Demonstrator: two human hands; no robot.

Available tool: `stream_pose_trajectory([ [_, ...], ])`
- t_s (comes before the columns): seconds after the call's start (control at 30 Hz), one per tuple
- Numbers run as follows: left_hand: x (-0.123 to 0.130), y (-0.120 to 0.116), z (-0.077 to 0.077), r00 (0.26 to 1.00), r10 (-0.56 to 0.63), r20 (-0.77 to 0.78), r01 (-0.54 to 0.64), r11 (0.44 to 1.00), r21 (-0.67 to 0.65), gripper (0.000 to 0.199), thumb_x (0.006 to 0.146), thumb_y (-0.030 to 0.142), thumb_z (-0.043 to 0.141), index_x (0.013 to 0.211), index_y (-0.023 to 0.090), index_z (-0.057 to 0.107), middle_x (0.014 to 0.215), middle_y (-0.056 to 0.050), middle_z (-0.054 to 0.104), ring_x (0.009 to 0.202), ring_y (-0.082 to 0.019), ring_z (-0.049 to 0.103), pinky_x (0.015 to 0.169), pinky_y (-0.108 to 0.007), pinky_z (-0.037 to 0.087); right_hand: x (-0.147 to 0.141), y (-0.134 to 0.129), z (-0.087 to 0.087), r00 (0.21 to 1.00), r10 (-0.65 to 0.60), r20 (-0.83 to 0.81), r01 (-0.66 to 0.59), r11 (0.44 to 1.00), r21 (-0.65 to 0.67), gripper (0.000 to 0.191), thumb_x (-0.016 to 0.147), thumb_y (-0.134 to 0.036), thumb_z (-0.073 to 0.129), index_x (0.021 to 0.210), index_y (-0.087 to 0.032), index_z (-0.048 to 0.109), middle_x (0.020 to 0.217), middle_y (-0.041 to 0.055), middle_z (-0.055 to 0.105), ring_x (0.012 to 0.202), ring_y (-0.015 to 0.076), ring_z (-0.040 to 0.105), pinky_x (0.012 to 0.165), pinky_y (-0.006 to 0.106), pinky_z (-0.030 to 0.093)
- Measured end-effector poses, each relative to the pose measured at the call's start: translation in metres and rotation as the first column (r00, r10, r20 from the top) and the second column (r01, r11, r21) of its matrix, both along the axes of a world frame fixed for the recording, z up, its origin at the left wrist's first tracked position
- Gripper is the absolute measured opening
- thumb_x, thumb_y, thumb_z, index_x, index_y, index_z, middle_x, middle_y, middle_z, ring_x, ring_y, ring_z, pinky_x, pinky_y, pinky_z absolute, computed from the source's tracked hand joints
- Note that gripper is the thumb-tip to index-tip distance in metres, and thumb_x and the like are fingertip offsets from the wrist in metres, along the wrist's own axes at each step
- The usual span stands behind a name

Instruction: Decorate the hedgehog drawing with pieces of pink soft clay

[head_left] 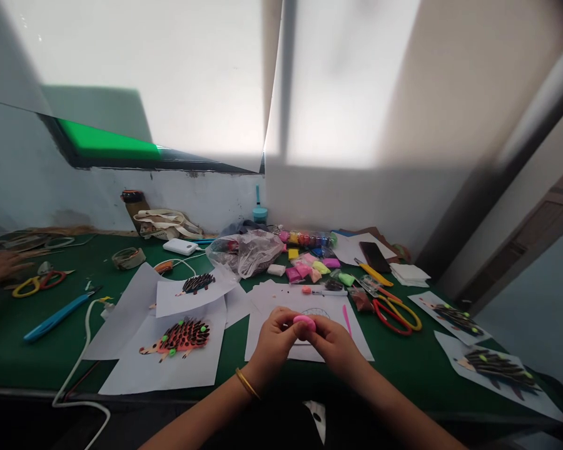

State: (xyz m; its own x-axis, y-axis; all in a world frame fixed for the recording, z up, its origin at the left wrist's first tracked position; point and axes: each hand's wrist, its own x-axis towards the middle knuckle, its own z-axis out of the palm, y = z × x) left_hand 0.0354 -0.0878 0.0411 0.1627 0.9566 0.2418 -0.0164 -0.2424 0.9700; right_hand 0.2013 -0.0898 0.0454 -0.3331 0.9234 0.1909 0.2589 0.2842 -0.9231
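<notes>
A small piece of pink clay (304,322) is held between the fingertips of my left hand (278,340) and my right hand (334,344). Both hands are closed on it, above a white sheet (267,300) with a drawn oval outline that my fingers partly cover. A bright pink strip (347,320) lies on the sheet, right of my right hand. Beyond my hands, a white pen-like tool (326,292) with an orange tip lies across the sheet. A gold bangle circles my left wrist.
Clay packets (304,269) and a plastic bag (246,253) lie behind the sheet. Scissors (396,314), a yellow cutter (374,273) and a phone (374,256) are at right. Hedgehog pictures (182,337) lie on both sides. Another person's hand (0,267) rests far left.
</notes>
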Motion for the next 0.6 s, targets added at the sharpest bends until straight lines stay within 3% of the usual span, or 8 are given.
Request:
stream_pose_trajectory([
  [0.13, -0.003, -0.002, 0.002, 0.994, 0.005, -0.112, 0.001, 0.998, 0.056, 0.044, 0.08, 0.046, 0.072, 0.119, 0.025, 0.067, 0.108, -0.006, 0.062, 0.092, -0.021, 0.059, 0.079, -0.033, 0.049, 0.002, -0.001, 0.004, 0.996, -0.037, 0.086, 0.038, 0.999, -0.011, 0.029, 0.091, -0.046, 0.056, 0.089, -0.02, 0.069, 0.084, 0.0035, 0.071, 0.08, 0.0215, 0.067, 0.071, 0.033, 0.053],
  [0.23, -0.005, -0.003, 0.008, 0.974, 0.047, -0.22, -0.016, 0.99, 0.138, 0.027, 0.081, 0.044, 0.071, 0.098, 0.024, 0.075, 0.094, -0.005, 0.063, 0.086, -0.02, 0.059, 0.077, -0.032, 0.048, 0.002, -0.003, 0.003, 0.992, -0.023, 0.127, 0.026, 0.999, -0.022, 0.025, 0.089, -0.042, 0.059, 0.082, -0.02, 0.068, 0.08, 0.0029, 0.071, 0.076, 0.0202, 0.065, 0.066, 0.031, 0.051],
  [0.33, -0.006, -0.004, 0.011, 0.968, 0.092, -0.234, -0.052, 0.984, 0.173, 0.021, 0.081, 0.042, 0.071, 0.077, 0.022, 0.076, 0.079, -0.004, 0.061, 0.077, -0.018, 0.057, 0.074, -0.031, 0.047, -0.001, -0.004, 0.001, 1.0, 0.015, 0.0, -0.015, 0.996, -0.083, 0.021, 0.087, -0.04, 0.062, 0.089, -0.02, 0.07, 0.085, 0.0038, 0.072, 0.08, 0.021, 0.067, 0.07, 0.032, 0.053],
  [0.47, -0.004, -0.002, 0.005, 0.997, 0.055, -0.058, -0.053, 0.998, 0.036, 0.025, 0.082, 0.044, 0.069, 0.086, 0.02, 0.073, 0.084, -0.004, 0.064, 0.08, -0.018, 0.059, 0.075, -0.03, 0.049, -0.004, -0.006, 0.002, 0.971, 0.094, -0.218, -0.127, 0.981, -0.143, 0.049, 0.076, -0.038, 0.075, 0.122, -0.025, 0.062, 0.115, 0.0054, 0.069, 0.1, 0.0243, 0.067, 0.082, 0.037, 0.055],
  [0.6, -0.005, 0.0, 0.001, 0.999, -0.042, -0.014, 0.041, 0.996, -0.084, 0.046, 0.082, 0.047, 0.068, 0.12, 0.021, 0.063, 0.088, -0.003, 0.063, 0.076, -0.017, 0.06, 0.07, -0.03, 0.05, -0.002, -0.008, 0.001, 0.993, 0.032, -0.118, -0.045, 0.992, -0.114, 0.033, 0.09, -0.048, 0.057, 0.1, -0.019, 0.07, 0.087, 0.0052, 0.071, 0.083, 0.0216, 0.067, 0.076, 0.035, 0.054],
])
